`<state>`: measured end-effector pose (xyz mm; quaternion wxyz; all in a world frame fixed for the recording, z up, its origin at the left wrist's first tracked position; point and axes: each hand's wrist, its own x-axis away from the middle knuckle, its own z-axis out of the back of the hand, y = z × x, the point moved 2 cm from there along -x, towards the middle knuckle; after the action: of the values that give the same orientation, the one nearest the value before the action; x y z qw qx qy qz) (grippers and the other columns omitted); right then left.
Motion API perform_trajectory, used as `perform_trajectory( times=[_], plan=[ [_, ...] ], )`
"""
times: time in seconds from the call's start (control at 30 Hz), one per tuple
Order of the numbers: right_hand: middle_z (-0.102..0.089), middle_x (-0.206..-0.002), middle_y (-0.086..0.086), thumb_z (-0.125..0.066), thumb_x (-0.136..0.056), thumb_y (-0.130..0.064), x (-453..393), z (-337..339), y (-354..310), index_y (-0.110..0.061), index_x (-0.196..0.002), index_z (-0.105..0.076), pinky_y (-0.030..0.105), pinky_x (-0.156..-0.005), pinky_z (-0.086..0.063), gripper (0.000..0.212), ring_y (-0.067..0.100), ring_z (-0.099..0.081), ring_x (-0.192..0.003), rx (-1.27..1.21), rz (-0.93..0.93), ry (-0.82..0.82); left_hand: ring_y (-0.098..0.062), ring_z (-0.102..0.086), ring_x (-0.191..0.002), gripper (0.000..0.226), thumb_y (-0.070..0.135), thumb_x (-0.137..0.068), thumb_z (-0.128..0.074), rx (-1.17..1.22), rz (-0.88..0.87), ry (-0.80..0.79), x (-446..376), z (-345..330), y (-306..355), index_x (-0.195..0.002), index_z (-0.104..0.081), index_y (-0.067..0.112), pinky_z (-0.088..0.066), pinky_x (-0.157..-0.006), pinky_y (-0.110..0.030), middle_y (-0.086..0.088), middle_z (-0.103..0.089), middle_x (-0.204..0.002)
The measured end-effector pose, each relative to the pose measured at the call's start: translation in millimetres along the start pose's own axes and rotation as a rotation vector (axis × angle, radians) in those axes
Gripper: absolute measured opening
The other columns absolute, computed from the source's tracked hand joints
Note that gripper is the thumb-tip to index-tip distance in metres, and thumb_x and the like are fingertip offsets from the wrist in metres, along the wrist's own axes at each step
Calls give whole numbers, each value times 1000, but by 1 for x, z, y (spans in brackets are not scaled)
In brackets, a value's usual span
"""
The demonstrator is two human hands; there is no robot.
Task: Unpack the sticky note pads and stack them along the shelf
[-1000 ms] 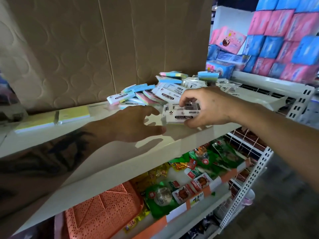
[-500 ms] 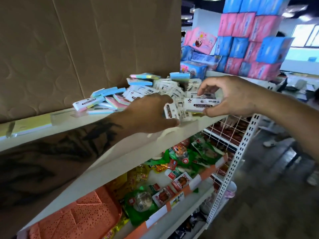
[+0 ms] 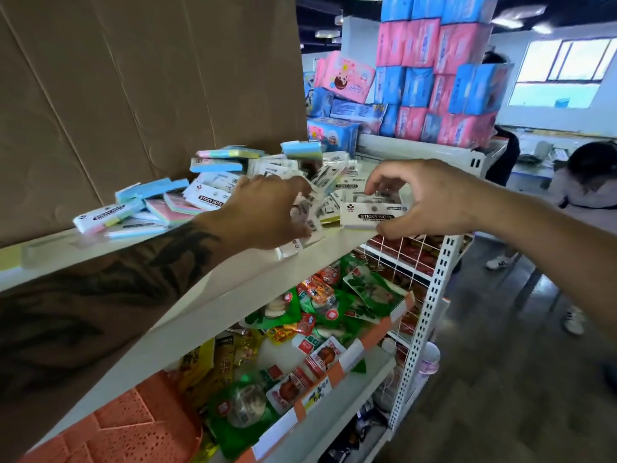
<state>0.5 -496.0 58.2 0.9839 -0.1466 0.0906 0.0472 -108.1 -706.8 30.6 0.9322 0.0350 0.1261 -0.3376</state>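
A heap of sticky note pads (image 3: 213, 182) in pastel colours and white "STICKY NOTE" wrappers lies on the white shelf (image 3: 233, 295) against a cardboard sheet. My right hand (image 3: 430, 198) grips one wrapped pack (image 3: 370, 213) at the shelf's front edge, thumb below and fingers above. My left hand (image 3: 267, 212) is curled over several loose wrapped packs (image 3: 300, 228) beside it; its fingertips are hidden among them. One more wrapped pad (image 3: 103, 217) lies at the heap's left end.
Cardboard (image 3: 133, 95) backs the shelf. Snack packets (image 3: 327, 305) and an orange basket (image 3: 133, 426) fill the shelves below. Pink and blue tissue packs (image 3: 434, 78) are piled at the right rear. A seated person (image 3: 587, 182) is at the far right.
The view swung right. My right hand carried the wrapped pack rightward along the shelf edge. My left hand reached forward from the bare shelf onto the loose packs.
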Motion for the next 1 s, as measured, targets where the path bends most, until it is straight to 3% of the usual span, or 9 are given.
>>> perform_trajectory(
  times=[0.1, 0.27, 0.43, 0.53, 0.7, 0.83, 0.93, 1.0],
  plan=[
    [-59, -123, -14, -80, -65, -51, -6, -2, -6, -48, -112, -56, 36, -92, -49, 53, 14, -58, -114, -20, 35, 3, -25, -60, -112, 65, 46, -82, -81, 215, 108, -35, 3, 10, -4, -138, -53, 29, -49, -99, -42, -2, -63, -125],
    [-58, -129, -15, -84, -70, -44, -15, -3, -28, -48, -114, -56, 39, -100, -48, 52, 12, -56, -119, -25, 119, 3, -22, -67, -91, 41, 15, -81, -84, 508, 205, -12, 19, 21, -16, -118, -67, 22, -58, -83, -36, -3, -65, -106],
    [-64, -116, -16, -84, -68, -40, -31, -9, -65, -41, -115, -60, 43, -97, -52, 53, 10, -61, -107, -56, 205, -15, -25, -72, -73, 32, 2, -79, -82, 757, 338, 93, 51, 34, -45, -100, -67, 22, -61, -63, -34, -6, -70, -84],
    [-66, -113, -9, -82, -64, -44, -43, -18, -95, -42, -112, -59, 45, -95, -53, 52, 17, -63, -105, -52, 276, -26, -33, -75, -81, 30, 1, -79, -82, 829, 419, 175, 84, 45, -72, -92, -66, 22, -62, -79, -51, -15, -76, -93],
    [-64, -115, -12, -85, -68, -34, -62, -45, -165, -37, -113, -62, 38, -93, -51, 52, 16, -62, -105, -68, 425, -69, -37, -76, -82, 32, -2, -78, -82, 855, 571, 257, 162, 61, -126, -96, -66, 20, -57, -85, -63, -18, -77, -92],
    [-65, -107, -16, -84, -66, -37, -70, -77, -233, -38, -112, -60, 38, -90, -52, 52, 11, -63, -98, -84, 563, -142, -38, -75, -86, 37, -9, -77, -79, 880, 739, 376, 233, 72, -173, -94, -67, 22, -60, -84, -59, -15, -76, -98],
    [-65, -103, -19, -84, -66, -42, -75, -100, -280, -39, -111, -58, 39, -87, -53, 52, 9, -62, -95, -76, 654, -180, -41, -72, -96, 41, -13, -77, -75, 929, 838, 474, 285, 79, -202, -106, -68, 16, -60, -87, -55, -11, -71, -104],
    [-65, -102, -20, -84, -67, -42, -77, -115, -314, -39, -111, -58, 36, -85, -53, 51, 6, -62, -93, -90, 712, -206, -37, -72, -93, 44, -14, -78, -73, 935, 909, 517, 321, 83, -221, -110, -68, 15, -59, -86, -52, -12, -69, -101]
  ],
)
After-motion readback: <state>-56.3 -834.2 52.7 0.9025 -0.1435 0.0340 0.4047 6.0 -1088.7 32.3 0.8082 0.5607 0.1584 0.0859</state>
